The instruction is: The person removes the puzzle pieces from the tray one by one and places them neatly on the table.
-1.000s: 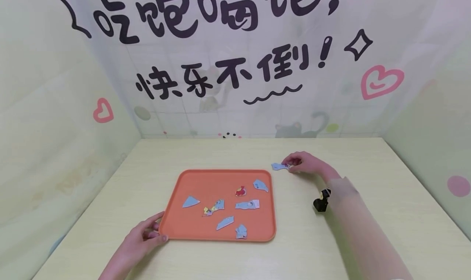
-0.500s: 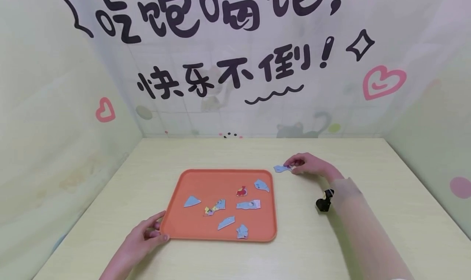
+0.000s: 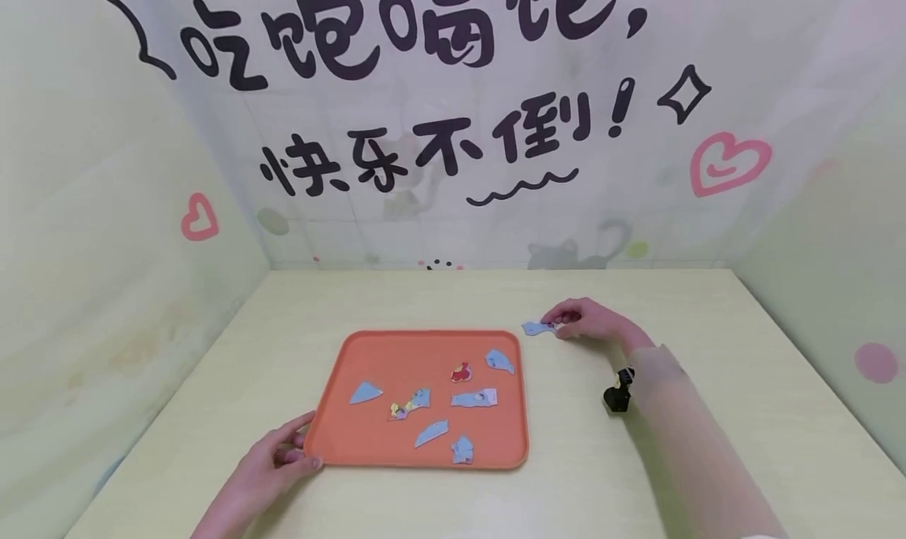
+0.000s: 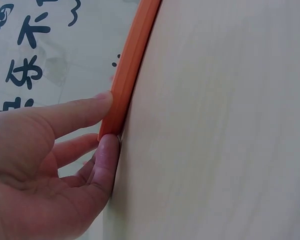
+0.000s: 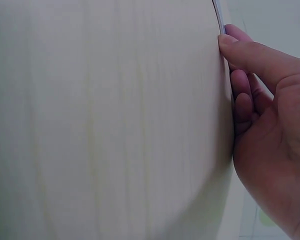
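At the near left corner of an orange tray (image 3: 375,446), my left hand (image 3: 260,470) holds the rim. The left wrist view has the thumb and index fingertip right at that corner, with the other fingers curled. Beyond the tray's far right corner, my right hand (image 3: 594,320) pinches the end of a flat light-blue puzzle piece (image 3: 535,329) low over the table. Its thin edge shows between thumb and finger in the right wrist view. Several blue pieces lie spread on the tray, among them a triangular one (image 3: 364,393), along with a red piece (image 3: 462,373).
A small black object (image 3: 617,398) with a pale-yellow patch sits on the light wooden table (image 3: 425,503), beside the right sleeve (image 3: 697,444). Printed cloth walls enclose the table at the back, left and right.
My right hand, with the puzzle piece, has come very slightly toward the near side. The left hand stays at the tray's corner, and the head view has tilted a little.
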A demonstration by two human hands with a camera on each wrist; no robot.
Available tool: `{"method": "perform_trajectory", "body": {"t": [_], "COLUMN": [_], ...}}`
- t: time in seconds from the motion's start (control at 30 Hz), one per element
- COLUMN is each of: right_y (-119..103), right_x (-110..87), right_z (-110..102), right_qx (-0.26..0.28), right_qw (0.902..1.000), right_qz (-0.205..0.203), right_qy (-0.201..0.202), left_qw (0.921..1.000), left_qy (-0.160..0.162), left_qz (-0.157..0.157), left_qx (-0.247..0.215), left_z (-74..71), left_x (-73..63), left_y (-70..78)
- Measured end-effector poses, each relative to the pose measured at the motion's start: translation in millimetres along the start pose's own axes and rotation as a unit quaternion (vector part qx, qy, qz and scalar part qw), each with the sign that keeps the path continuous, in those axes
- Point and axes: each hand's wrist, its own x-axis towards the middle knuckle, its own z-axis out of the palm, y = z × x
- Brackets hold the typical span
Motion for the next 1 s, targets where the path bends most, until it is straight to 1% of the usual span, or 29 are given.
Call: {"method": "perform_trajectory", "body": {"t": [0.13, 0.33, 0.47, 0.7, 0.83, 1.0], "right_y": [1, 1, 2, 1, 0, -9], "right_x": [2.4, 3.2, 4.6, 3.7, 4.0, 5.6], "right_z": [5, 9, 10, 8, 7, 9], "right_qx": [0.005, 0.002, 0.004, 0.003, 0.013, 0.001], "right_qw": [0.9998, 0.9998, 0.9997, 0.9995, 0.9994, 0.9985], "right_qz": [-0.017, -0.017, -0.023, -0.028, -0.022, -0.025], "right_qy": [-0.007, 0.007, 0.008, 0.015, 0.022, 0.048], "left_qw": [0.9999, 0.9999, 0.9998, 0.9999, 0.9998, 0.9996], "left_qy": [0.003, 0.004, 0.007, 0.001, -0.004, -0.009], "left_qz": [-0.002, -0.006, -0.011, -0.008, -0.001, 0.006], "left_qx": [0.015, 0.015, 0.018, -0.007, -0.021, -0.026], "left_z": [-1.9, -1.5, -1.8, -3.3, -3.8, -4.8], "left_x": [-1.3, -0.7, 0.1, 1.4, -0.1, -0.6], "left_y": [-3.1, -2.9, -2.8, 0.0, 2.5, 2.2]}}
